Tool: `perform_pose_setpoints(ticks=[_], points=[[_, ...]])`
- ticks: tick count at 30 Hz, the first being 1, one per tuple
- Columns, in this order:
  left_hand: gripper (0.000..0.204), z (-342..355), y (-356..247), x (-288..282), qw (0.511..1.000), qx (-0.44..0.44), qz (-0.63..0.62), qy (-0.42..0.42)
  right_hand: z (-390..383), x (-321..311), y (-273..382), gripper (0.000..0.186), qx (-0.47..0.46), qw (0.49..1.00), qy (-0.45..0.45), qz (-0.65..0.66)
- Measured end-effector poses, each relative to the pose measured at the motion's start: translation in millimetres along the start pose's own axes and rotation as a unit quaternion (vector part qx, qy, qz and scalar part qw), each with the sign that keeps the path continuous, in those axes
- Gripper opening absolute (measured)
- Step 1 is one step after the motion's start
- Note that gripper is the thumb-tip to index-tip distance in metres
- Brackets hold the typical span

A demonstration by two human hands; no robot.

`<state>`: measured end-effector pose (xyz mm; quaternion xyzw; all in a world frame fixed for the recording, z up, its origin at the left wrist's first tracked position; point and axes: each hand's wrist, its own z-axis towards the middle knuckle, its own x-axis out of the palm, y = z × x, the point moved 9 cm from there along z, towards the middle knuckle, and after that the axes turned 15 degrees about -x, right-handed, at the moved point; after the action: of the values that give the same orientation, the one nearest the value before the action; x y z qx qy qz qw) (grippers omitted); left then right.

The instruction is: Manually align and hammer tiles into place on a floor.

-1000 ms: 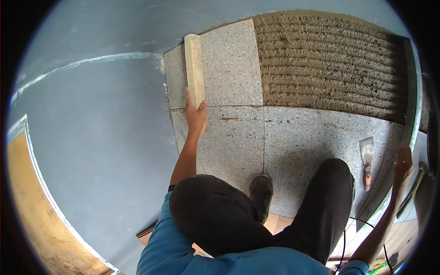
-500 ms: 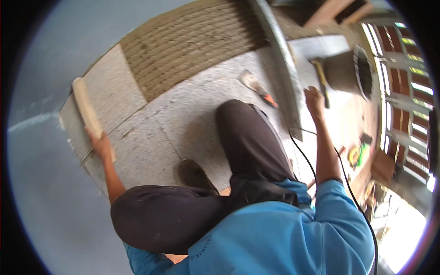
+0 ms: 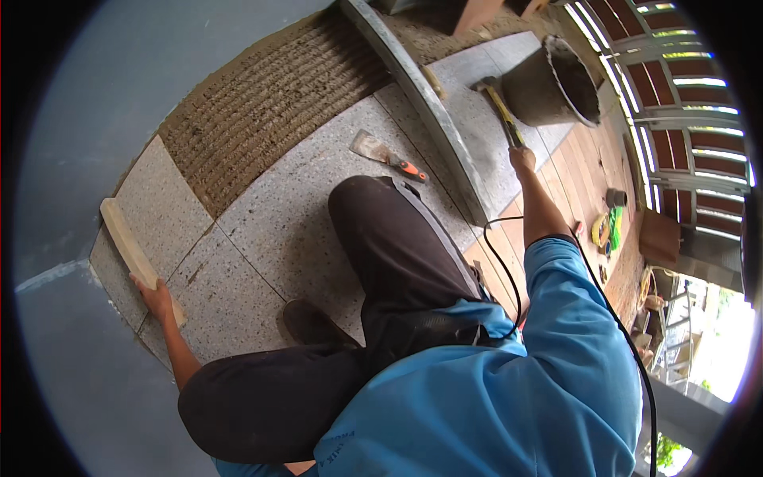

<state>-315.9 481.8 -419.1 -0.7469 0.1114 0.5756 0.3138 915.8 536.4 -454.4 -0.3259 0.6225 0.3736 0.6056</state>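
Note:
Wrapped around a pale wooden block (image 3: 124,234), my left hand (image 3: 155,298) rests at the left edge of the speckled terrazzo tiles (image 3: 246,294). The block lies along those tiles beside the grey wall. My right hand (image 3: 522,159) grips the handle of a yellow-and-black hammer (image 3: 501,109), whose head rests by a dark mortar bucket (image 3: 540,87). A scraper with an orange-and-black handle (image 3: 389,155) lies on the tiles near my right knee. A long metal bar (image 3: 421,103) crosses the tiles between the scraper and hammer.
Ridged mortar (image 3: 262,103) covers a band beside the grey wall (image 3: 87,95). A black cable (image 3: 513,282) hangs past my body. Small tools (image 3: 604,230), a slatted railing (image 3: 683,111) and a ladder (image 3: 679,334) are at the right.
The view has turned rightward, showing more of the bucket and railing. My right hand has reached out and taken hold of the hammer. My left hand still holds the wooden block.

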Motion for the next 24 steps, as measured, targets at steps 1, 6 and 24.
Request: perform_pose_setpoints(ticks=[1,6,24], points=[[0.091,1.3,13.1,0.6,1.000,-0.028,-0.012,0.007,27.5,17.5,1.6,0.048,-0.023,0.998,0.020,-0.061],[0.093,-19.2,20.6,-7.5,0.997,0.015,-0.073,-0.029,117.6,67.9,-11.1,0.056,-0.047,0.983,0.080,0.157],[0.097,-19.9,-45.1,-39.6,0.997,-0.038,0.045,-0.057,55.1,-107.1,143.0,0.025,0.000,0.948,0.112,0.298]])
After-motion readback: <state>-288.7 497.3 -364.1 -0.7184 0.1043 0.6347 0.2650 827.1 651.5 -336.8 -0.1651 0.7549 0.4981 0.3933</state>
